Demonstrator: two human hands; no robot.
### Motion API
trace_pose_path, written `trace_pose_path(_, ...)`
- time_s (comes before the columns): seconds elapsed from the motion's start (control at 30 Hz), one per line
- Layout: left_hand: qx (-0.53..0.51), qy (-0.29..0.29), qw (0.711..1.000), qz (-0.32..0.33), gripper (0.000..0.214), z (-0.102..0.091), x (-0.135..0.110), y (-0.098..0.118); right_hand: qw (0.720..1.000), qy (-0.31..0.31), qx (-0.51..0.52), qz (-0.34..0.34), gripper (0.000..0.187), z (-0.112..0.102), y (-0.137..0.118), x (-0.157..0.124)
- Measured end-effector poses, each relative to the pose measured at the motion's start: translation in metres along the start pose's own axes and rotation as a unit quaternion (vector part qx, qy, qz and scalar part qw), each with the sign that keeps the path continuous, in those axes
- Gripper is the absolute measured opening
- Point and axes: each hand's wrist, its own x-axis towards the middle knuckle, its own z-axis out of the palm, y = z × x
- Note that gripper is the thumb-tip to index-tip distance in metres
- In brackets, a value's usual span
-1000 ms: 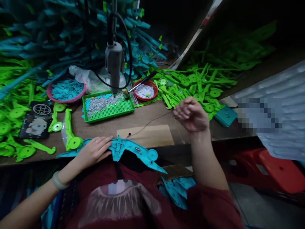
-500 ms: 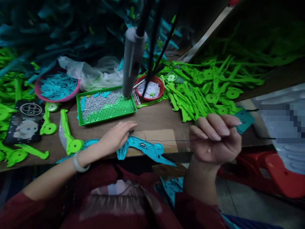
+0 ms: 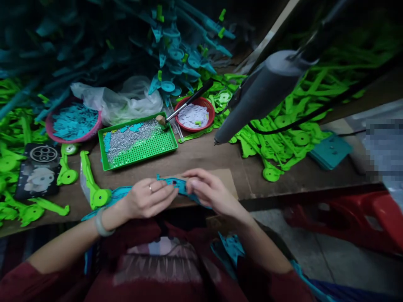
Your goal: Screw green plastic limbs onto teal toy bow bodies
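Observation:
A blue plastic shell part (image 3: pixel 180 183) lies at the table's front edge, partly covered by both hands. My left hand (image 3: pixel 150 198), with a ring and a pale bangle, is closed over its left portion. A small dark bit shows by the left fingertips; what they pinch is not clear. My right hand (image 3: pixel 208 189) is closed at the shell's right portion, fingers curled inward, and what lies between them is hidden. Another blue piece (image 3: pixel 121 193) extends from behind the left wrist. Beneath is a cardboard sheet (image 3: pixel 227 179).
An electric screwdriver (image 3: pixel 260 100) hangs ahead to the right. A green tray (image 3: pixel 145 153) holds screws; a black-handled tool (image 3: pixel 192 98) leans on it. Behind stand a red basket (image 3: pixel 211 110) of white pieces and a pink basket (image 3: pixel 50 131) of blue pieces. Green parts (image 3: pixel 277 138) are heaped right.
My right hand, earlier raised at the right with thin wires stretched from it, has come left to the blue shell. My left fingers have curled. The screwdriver now appears further right and tilted.

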Motion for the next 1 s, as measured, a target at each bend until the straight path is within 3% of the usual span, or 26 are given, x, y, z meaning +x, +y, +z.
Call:
trace_pose_path(0.07,0.015,0.032,0.999,0.035,0.021,0.000,-0.004,0.010,0.998,-0.063,-0.001,0.030,0.033,0.016,0.007,0.011)
trace_pose_path(0.17,-0.008,0.052,0.998,0.024,0.025,0.001,-0.011,0.016,0.996,-0.077,0.000,0.040,0.032,0.026,0.012,0.019)
trace_pose_path(0.33,-0.061,0.074,0.995,-0.038,0.037,0.004,-0.021,0.028,0.992,-0.097,0.049,0.058,0.034,0.026,0.020,0.021)
trace_pose_path(0.4,-0.088,0.098,0.985,-0.115,0.032,0.007,-0.023,0.036,0.993,-0.098,0.058,0.031,0.035,0.027,0.024,0.022)
trace_pose_path(0.47,-0.172,0.118,0.945,-0.251,0.023,0.011,-0.023,0.044,0.996,-0.081,0.034,-0.016,0.035,0.027,0.026,0.023)
trace_pose_path(0.57,-0.317,0.119,0.829,-0.445,0.017,0.017,-0.020,0.050,0.994,-0.069,-0.037,-0.076,0.032,0.027,0.026,0.027)
trace_pose_path(0.67,-0.385,0.121,0.749,-0.526,0.024,0.019,-0.016,0.048,0.987,-0.100,-0.074,-0.097,0.029,0.026,0.023,0.030)
trace_pose_path(0.83,-0.408,0.165,0.703,-0.559,0.032,0.017,-0.010,0.045,0.982,-0.131,-0.078,-0.115,0.026,0.022,0.020,0.031)
trace_pose_path(1.0,-0.407,0.160,0.698,-0.567,0.032,0.015,-0.005,0.048,0.981,-0.123,-0.084,-0.121,0.024,0.020,0.020,0.032)
